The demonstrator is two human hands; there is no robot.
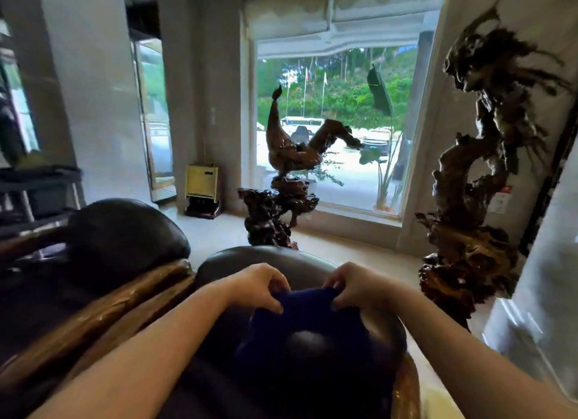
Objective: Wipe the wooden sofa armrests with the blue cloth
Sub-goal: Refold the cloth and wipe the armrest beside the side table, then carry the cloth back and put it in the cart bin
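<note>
The left hand and the right hand both pinch the top edge of the blue cloth, fingers curled tight on it. The cloth hangs between them, over the dark cushion of the sofa. The wooden armrest lies at the left, and the cloth's lower part is lost in shadow.

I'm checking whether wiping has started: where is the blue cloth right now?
In the head view, low and centre, the blue cloth is pinched along its top edge between the left hand and right hand, over the dark sofa back.
</note>
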